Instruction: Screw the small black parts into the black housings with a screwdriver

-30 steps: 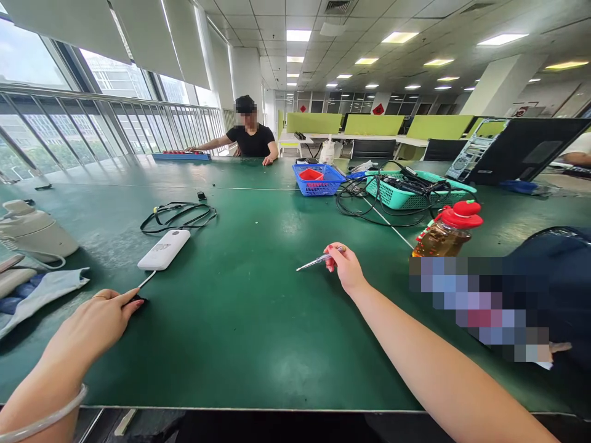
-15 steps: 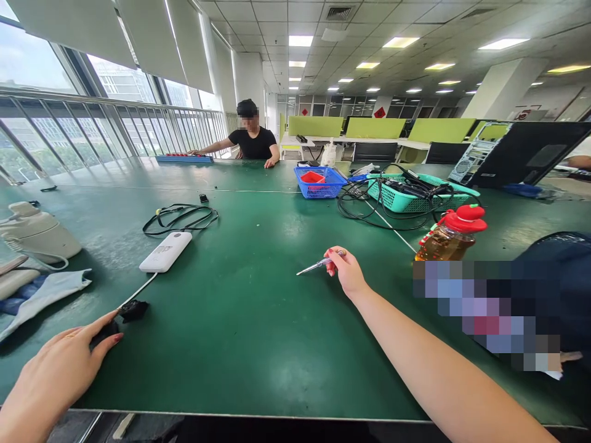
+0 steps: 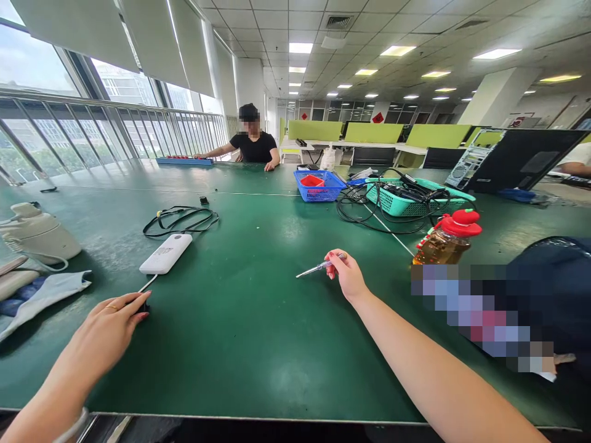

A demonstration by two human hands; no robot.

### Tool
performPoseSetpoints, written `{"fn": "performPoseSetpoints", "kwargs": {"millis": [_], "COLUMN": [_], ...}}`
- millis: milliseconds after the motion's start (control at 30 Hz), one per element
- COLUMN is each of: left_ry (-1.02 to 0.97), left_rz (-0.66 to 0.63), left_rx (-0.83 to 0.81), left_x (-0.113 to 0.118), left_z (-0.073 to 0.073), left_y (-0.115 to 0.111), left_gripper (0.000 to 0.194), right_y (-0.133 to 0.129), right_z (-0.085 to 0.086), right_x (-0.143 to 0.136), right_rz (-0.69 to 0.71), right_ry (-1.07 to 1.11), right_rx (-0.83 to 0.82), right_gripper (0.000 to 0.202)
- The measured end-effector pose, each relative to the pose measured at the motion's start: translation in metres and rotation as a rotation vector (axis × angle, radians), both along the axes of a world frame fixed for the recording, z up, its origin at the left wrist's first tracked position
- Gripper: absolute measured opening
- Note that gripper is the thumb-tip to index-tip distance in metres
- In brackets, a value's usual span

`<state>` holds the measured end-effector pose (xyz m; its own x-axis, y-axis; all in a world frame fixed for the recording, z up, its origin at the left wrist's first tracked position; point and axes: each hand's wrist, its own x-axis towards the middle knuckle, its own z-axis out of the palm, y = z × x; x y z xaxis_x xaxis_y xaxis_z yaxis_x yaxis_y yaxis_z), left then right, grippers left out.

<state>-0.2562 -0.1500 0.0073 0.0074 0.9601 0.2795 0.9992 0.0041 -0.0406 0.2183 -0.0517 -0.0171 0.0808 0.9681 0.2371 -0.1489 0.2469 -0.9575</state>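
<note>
My right hand [image 3: 344, 274] pinches a thin screwdriver [image 3: 314, 269], its metal tip pointing left above the green table [image 3: 258, 344]. Over on the left, my left hand [image 3: 111, 320] has its fingers closed around a small black object [image 3: 144, 306], which is mostly hidden under them. A white cable [image 3: 148, 283] runs from that hand to a white power bank [image 3: 166, 254]. Behind the power bank lies a coiled black cable [image 3: 181, 221].
Blue basket [image 3: 319, 186], teal basket of cables [image 3: 397, 200] and red-capped bottle [image 3: 446, 237] stand at the right, near a dark bag [image 3: 554, 289]. A white bag [image 3: 41, 237] and cloth [image 3: 46, 295] lie left. A person [image 3: 252, 144] sits across the table.
My left hand has moved right and forward, onto the black object beside the white cable. My right hand and the screwdriver have hardly moved.
</note>
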Motion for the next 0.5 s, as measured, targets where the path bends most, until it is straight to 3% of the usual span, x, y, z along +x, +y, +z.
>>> {"fn": "performPoseSetpoints", "kwargs": {"millis": [167, 400, 500], "left_ry": [0.024, -0.05, -0.089], "left_rz": [0.012, 0.094, 0.086], "left_rx": [0.004, -0.13, -0.115], "left_x": [-0.008, -0.007, -0.006], "left_z": [-0.007, 0.003, 0.005], "left_y": [0.004, 0.005, 0.005], "left_gripper": [0.068, 0.069, 0.068], "right_y": [0.0, 0.001, 0.001], "right_z": [0.0, -0.001, -0.001], "right_x": [-0.001, -0.001, -0.001], "right_rz": [0.021, 0.033, 0.036], "right_ry": [-0.02, -0.032, -0.035], "right_rx": [0.003, -0.006, -0.012], "right_gripper": [0.036, 0.037, 0.037]}}
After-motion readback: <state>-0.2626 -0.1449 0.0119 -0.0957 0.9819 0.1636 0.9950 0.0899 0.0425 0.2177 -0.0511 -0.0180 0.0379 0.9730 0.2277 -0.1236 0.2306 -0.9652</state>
